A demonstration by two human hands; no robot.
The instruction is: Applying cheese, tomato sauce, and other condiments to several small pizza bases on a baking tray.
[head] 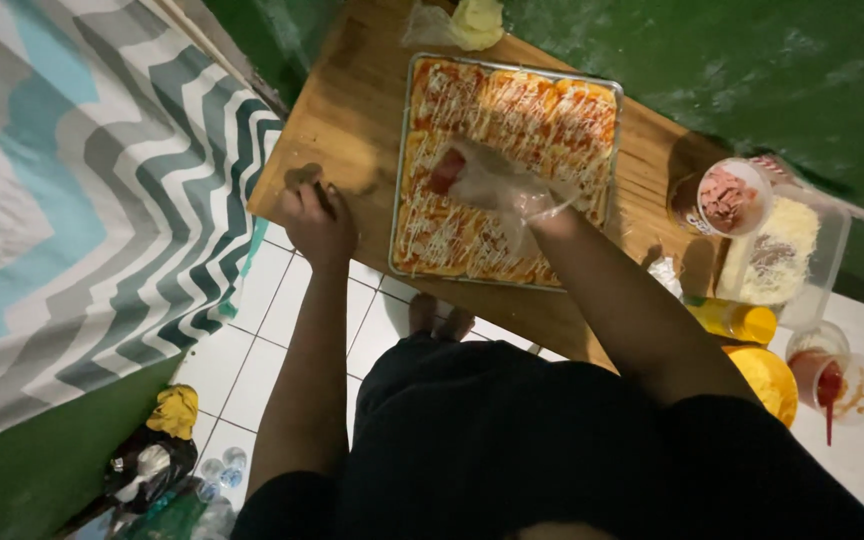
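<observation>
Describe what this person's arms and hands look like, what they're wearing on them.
Both forearms are bare, with no sleeves showing. The right hand wears a loose, clear plastic glove, crinkled and baggy round the fingers. The left hand is ungloved. No watch, ring or bracelet can be made out on either one.

Chevron-patterned cloth (82,190), yellow bottle (737,320), clear tub of grated cheese (787,255), sauce-smeared cup (837,385), white floor tiles (242,350).

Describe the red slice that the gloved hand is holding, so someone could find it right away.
Start at the wooden board and the rectangular metal tray of sauced bread on it. Above the tray's middle hovers the right hand in a clear plastic glove. The red slice at its fingertips is flat, smooth and unstriped.
</observation>
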